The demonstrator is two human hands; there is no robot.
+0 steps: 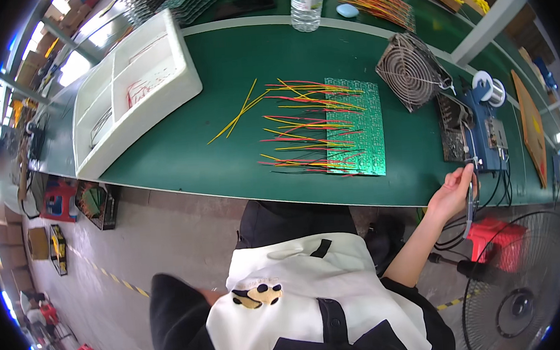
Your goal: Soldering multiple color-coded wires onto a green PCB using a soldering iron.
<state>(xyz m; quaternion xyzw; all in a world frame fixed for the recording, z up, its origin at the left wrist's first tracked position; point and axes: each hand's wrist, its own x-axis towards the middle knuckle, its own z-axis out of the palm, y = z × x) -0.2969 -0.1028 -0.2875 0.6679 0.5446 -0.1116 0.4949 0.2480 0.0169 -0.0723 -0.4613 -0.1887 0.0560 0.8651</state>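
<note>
My right hand is raised at the table's front edge on the right, its fingers curled closed. A slim grey tool-like piece runs down along the fingers; its kind is unclear. Just beyond the fingertips stands a blue soldering machine with a spool of solder wire on top. My left hand is out of sight; only the dark left sleeve shows. Mid-table lies a green circuit board panel, with red, yellow and black wires sticking out leftward from it. Loose yellow wires lie further left.
A white foam tray with compartments holds some wires at the left. Behind the panel stand a water bottle, a light-blue oval object and a wire bundle. A small fan sits beside the machine; a larger fan stands at lower right.
</note>
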